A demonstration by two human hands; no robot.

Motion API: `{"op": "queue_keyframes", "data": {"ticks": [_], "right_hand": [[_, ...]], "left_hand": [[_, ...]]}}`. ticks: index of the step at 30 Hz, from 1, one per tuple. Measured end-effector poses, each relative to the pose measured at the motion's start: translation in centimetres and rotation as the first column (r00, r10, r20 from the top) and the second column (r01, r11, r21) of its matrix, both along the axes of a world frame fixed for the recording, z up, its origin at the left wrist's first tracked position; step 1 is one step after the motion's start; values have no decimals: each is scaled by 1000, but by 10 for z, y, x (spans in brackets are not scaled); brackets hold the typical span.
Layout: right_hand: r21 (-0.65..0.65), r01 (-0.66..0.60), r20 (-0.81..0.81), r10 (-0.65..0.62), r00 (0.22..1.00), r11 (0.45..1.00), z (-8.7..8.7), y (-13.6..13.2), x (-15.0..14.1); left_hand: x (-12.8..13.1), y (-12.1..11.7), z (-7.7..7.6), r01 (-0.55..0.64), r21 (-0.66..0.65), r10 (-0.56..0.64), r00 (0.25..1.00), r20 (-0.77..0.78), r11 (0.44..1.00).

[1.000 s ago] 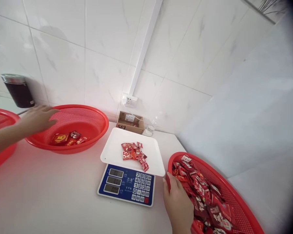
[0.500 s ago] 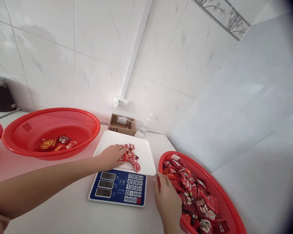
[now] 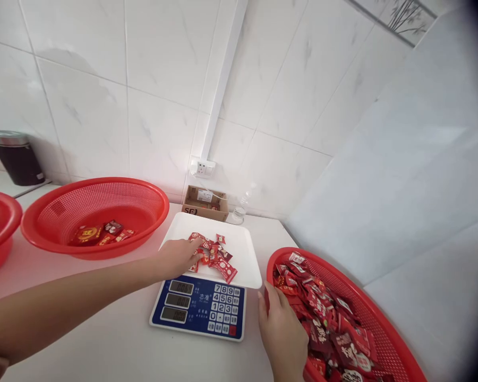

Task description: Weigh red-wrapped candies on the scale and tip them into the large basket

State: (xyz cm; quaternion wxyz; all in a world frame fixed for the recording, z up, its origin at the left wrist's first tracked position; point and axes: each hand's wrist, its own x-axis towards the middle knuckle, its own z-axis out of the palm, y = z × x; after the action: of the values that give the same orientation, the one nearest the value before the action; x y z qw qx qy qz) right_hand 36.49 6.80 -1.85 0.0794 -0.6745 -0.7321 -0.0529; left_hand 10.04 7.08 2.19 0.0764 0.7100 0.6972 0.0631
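My left hand (image 3: 179,257) reaches over the white tray (image 3: 245,252) of a digital scale (image 3: 199,307). Its thumb and fingers are bent around small red wrapped candies (image 3: 224,269) piled there; how many they pinch is hidden. One small candy (image 3: 220,239) lies apart behind the pile. At the right, my right hand (image 3: 284,331) is at the near left rim of a red plastic basket (image 3: 382,313), thumb outside and fingers over the edge. That basket holds many red and dark red candy packets (image 3: 322,313).
Another red basket (image 3: 143,193), with several packets at its bottom, stands left of the scale. Part of a third basket (image 3: 0,233) shows at the left edge. Behind the scale are a cardboard box (image 3: 207,212) and a clear bottle (image 3: 239,212). A dark canister (image 3: 18,162) stands far left.
My left fingers have shifted slightly on the candy pile, uncovering more packets. The digits on the scale's top display differ. My right hand stays at the basket rim; the view has turned slightly left.
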Motion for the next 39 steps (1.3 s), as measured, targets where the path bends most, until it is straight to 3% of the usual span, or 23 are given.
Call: {"op": "queue_keyframes", "data": {"ticks": [3, 6, 9, 13, 23, 26, 33, 39], "right_hand": [[16, -14, 14, 14, 1000, 1000, -1, 0, 0], [18, -8, 28, 7, 1000, 1000, -2, 0, 0], [12, -3, 36, 2, 999, 1000, -2, 0, -1], [23, -18, 37, 17, 999, 1000, -3, -1, 0], [27, -26, 37, 25, 999, 999, -4, 0, 1], [23, -23, 32, 23, 999, 999, -4, 0, 1], [42, -37, 50, 35, 998, 998, -4, 0, 2], [34, -39, 54, 37, 998, 999, -5, -1, 2]], "left_hand": [[8, 4, -3, 65, 88, -68, 997, 24, 994], [17, 9, -8, 227, 167, -237, 971, 44, 960], [26, 16, -14, 372, 162, -386, 920, 66, 914], [34, 26, -17, 456, 97, -466, 877, 116, 884], [23, 31, 8, 469, -16, -462, 874, 154, 883], [24, 38, 5, 422, -29, -414, 900, 138, 906], [33, 53, -20, 390, 25, -391, 917, 82, 920], [21, 49, -10, 357, 105, -369, 919, 137, 928]]}}
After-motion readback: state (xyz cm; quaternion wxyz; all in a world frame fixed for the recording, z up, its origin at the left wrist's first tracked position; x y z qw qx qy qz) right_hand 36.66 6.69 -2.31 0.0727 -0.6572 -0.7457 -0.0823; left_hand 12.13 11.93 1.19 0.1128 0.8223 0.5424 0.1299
